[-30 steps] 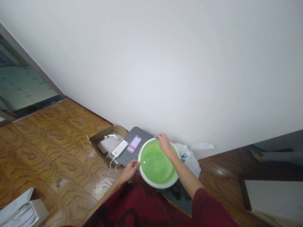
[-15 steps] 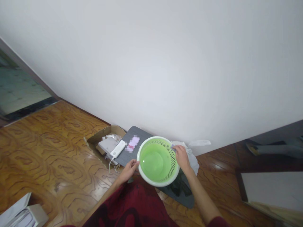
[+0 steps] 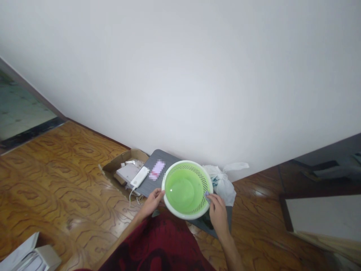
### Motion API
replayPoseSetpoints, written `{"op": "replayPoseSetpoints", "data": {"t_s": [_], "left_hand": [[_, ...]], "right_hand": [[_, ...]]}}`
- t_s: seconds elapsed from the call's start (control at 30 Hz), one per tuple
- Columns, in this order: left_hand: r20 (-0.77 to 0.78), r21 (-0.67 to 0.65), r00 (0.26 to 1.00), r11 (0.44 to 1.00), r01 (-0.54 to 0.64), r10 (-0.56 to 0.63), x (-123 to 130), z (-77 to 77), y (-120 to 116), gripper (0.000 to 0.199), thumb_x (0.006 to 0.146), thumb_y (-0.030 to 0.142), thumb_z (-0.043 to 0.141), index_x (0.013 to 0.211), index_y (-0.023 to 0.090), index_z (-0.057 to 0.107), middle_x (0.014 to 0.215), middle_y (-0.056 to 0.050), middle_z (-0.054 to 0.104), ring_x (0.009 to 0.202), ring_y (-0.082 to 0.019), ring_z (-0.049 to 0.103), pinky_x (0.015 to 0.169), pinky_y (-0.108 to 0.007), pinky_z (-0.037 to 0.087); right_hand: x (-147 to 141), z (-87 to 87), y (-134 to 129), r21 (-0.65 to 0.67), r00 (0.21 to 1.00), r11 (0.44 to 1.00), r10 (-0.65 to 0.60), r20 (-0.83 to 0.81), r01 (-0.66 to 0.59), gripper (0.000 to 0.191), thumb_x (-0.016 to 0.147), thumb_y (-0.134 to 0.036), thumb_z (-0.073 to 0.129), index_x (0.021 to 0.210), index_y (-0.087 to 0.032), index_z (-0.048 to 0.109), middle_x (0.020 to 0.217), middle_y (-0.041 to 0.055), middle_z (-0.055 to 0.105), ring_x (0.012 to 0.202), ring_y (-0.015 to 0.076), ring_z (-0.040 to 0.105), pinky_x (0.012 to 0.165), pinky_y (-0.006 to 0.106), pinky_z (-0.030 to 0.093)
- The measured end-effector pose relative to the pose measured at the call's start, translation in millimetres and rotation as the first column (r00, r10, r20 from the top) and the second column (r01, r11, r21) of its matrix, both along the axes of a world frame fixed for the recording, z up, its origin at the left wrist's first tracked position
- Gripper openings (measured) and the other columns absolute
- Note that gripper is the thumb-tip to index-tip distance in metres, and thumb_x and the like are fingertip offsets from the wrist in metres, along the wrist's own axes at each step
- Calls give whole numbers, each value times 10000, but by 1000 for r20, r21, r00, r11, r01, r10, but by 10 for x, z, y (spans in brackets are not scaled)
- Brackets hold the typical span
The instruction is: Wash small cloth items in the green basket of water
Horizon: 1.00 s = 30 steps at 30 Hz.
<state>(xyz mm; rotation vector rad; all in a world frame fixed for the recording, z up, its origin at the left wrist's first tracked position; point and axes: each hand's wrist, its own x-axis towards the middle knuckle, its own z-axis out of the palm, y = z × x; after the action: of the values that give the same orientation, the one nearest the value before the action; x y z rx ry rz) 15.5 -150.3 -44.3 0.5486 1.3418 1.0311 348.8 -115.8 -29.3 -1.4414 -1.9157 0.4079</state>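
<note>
A round green basket with a white rim and perforated sides is held up in front of me, above the dark grey table. My left hand grips its rim at the left, thumb on top. At the right rim, my right hand pinches a small, pale purple-grey cloth against the basket's edge; most of it is hidden by the fingers. The basket's solid green bottom shows, with a bright glint on it.
On the grey table lie a white power strip with a cord and a blurred pinkish phone-like item. A cardboard box is to the left, a tied white plastic bag to the right. A white box is at lower left.
My right hand has moved down along the basket's right rim with the cloth, uncovering more of the plastic bag. My left hand stays on the left rim.
</note>
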Motion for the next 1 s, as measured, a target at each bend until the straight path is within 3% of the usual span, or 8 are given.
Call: {"op": "replayPoseSetpoints", "data": {"t_s": [0.2, 0.37, 0.5, 0.7, 0.87, 1.0], "left_hand": [[-6, 13, 1000, 1000, 2, -2, -2, -13, -6, 661, 703, 746, 800, 978, 174, 617, 877, -67, 761, 645, -176, 718, 630, -324, 613], [-9, 8, 1000, 1000, 4, -4, -6, 26, -9, 638, 718, 722, 804, 984, 174, 616, 887, -69, 756, 659, -178, 715, 650, -335, 615], [-21, 7, 1000, 1000, 9, -9, -10, 30, -10, 620, 729, 701, 805, 1005, 177, 622, 896, -75, 755, 677, -188, 720, 659, -336, 612], [-13, 18, 1000, 1000, 22, -22, -30, -31, 10, 646, 694, 728, 806, 976, 183, 604, 843, -48, 738, 652, -174, 694, 661, -327, 595], [-28, 12, 999, 1000, 29, -28, -30, 13, 8, 606, 704, 717, 793, 948, 199, 594, 773, -15, 704, 637, -168, 678, 631, -304, 567], [-36, 23, 999, 999, 26, -25, -22, 51, 5, 606, 706, 721, 791, 940, 198, 595, 762, -13, 694, 639, -167, 672, 623, -299, 562]], "right_hand": [[-214, 33, -390, -20, 999, 1000, 10, -35, -11, 352, 1003, -124, 453, 1088, -252, 769, 1136, 87, 730, 1092, 241, 637, 971, 413, 539], [-223, 20, -439, -11, 999, 1000, 10, -37, -10, 347, 1006, -123, 460, 1102, -251, 768, 1141, 87, 730, 1091, 235, 639, 968, 409, 544], [-75, 15, -218, 7, 1000, 1000, -6, -7, 6, 347, 1013, -145, 451, 1096, -233, 776, 1156, 101, 724, 1112, 245, 634, 991, 427, 534], [107, 0, 332, 23, 1000, 1000, 9, 19, -9, 358, 988, -161, 445, 1092, -219, 782, 1145, 112, 717, 1112, 250, 625, 1011, 439, 527], [124, -34, 737, 22, 1000, 1000, 3, 30, -4, 370, 948, -157, 438, 1064, -195, 787, 1119, 128, 723, 1080, 252, 634, 999, 438, 532], [86, -43, 870, 8, 999, 1000, -7, 45, 6, 386, 937, -151, 422, 1067, -178, 784, 1115, 131, 722, 1073, 249, 632, 995, 434, 529]]}}
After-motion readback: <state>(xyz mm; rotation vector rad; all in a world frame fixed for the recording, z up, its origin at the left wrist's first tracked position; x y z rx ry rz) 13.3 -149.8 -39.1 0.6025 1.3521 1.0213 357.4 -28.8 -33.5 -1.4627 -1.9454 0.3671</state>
